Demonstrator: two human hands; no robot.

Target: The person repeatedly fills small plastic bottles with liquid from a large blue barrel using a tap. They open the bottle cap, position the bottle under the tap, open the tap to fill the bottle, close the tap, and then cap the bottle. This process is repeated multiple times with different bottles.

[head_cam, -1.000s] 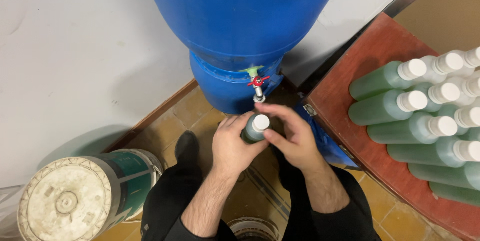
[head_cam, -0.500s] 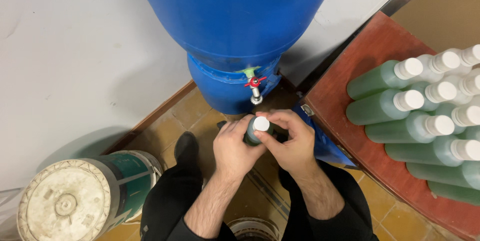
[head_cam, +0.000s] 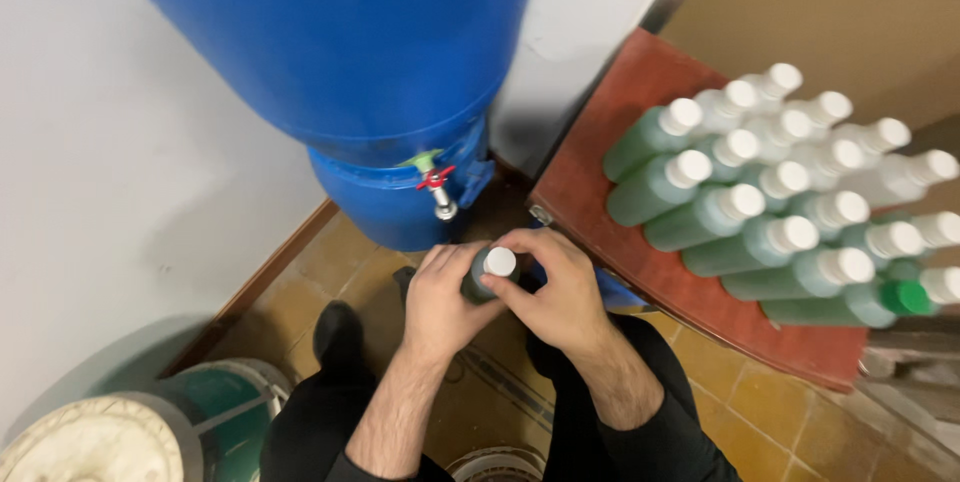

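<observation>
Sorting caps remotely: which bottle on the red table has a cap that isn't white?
The bottle at the stack's lower right end: its cap is green, while the other bottles show white caps.

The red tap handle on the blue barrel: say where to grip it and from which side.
Pinch the red tap handle by its two wings, coming from the front. It juts out from the blue barrel above the metal spout, with open space in front.

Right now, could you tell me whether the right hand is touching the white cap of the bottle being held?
Touching. The head view shows the right hand with its fingertips on the white cap.
</observation>
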